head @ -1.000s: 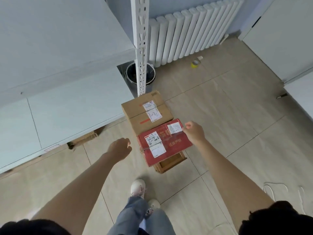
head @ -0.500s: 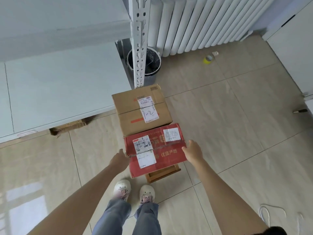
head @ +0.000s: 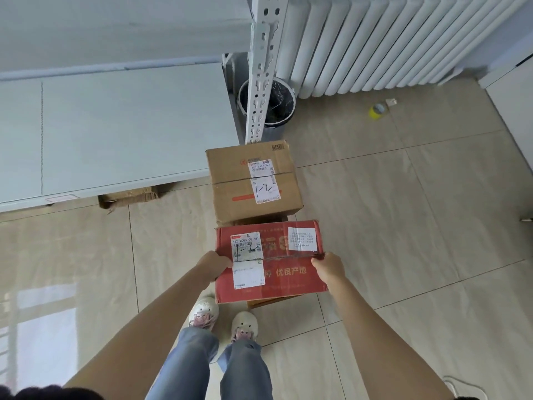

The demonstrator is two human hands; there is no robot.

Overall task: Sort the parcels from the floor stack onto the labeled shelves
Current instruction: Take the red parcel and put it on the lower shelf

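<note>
Your left hand (head: pixel 212 268) and right hand (head: pixel 327 267) now clamp the two short ends of the red parcel (head: pixel 271 262), where a second ago only the right one touched it. The parcel sits atop the floor stack, just in front of the brown box (head: pixel 253 180).

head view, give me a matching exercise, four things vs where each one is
Things:
1. red box
2. brown box
3. tape roll
4. bin

Places:
A. behind the shelf post
B. on the floor near the radiator
C. between both hands
D. just beyond the red box

Pairs: 1-C, 2-D, 3-B, 4-A
</note>
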